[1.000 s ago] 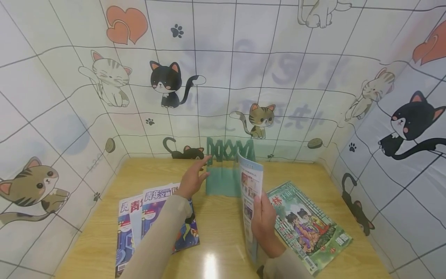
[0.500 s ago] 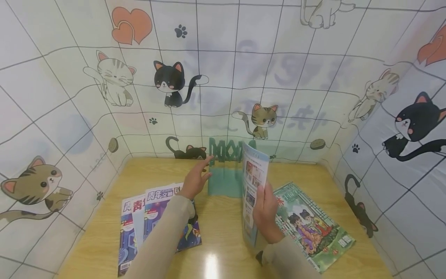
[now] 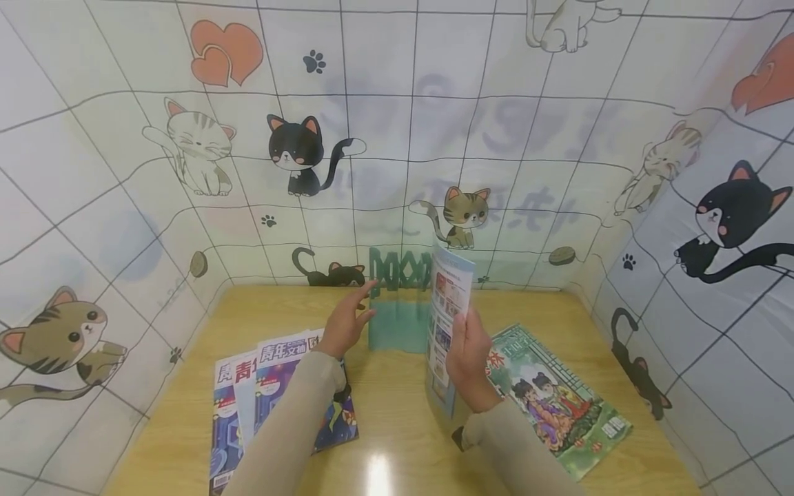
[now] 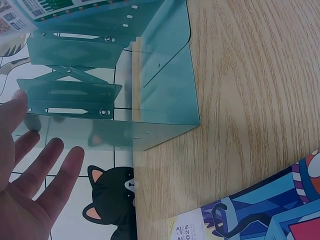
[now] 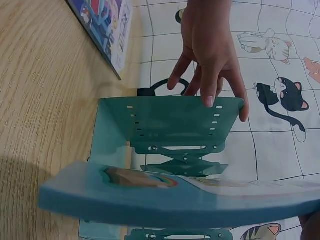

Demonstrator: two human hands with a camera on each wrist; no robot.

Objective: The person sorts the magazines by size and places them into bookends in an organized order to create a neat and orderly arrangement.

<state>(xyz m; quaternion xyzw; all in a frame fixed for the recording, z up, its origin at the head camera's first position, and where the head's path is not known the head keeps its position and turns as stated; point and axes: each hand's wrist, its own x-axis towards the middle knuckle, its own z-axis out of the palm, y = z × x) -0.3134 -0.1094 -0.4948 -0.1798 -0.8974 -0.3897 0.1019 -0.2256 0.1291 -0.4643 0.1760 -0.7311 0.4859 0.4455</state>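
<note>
My right hand [image 3: 469,355] grips a magazine [image 3: 451,296], held upright, in front of the right part of a green metal expanding book rack [image 3: 399,327] by the back wall. In the right wrist view the magazine's light blue spine [image 5: 175,200] crosses the rack, blurred. My left hand [image 3: 343,327] is at the rack's left side. Its fingers are spread and fairly straight, at the top edge of the rack's end plate [image 5: 185,117]. The left wrist view shows the rack's crossed slats [image 4: 70,72] behind that plate. Most of the rack's right end is hidden by the magazine.
Several fanned magazines [image 3: 273,372] lie on the wooden table [image 3: 397,413] at the left. Another magazine with a green cover [image 3: 552,399] lies flat at the right. A cat-patterned wall covering [image 3: 384,138] encloses the table at the back and both sides.
My right hand has moved the upright magazine forward and slightly up, towards the book rack. My left hand stays at the rack's left side. The view shifts a little.
</note>
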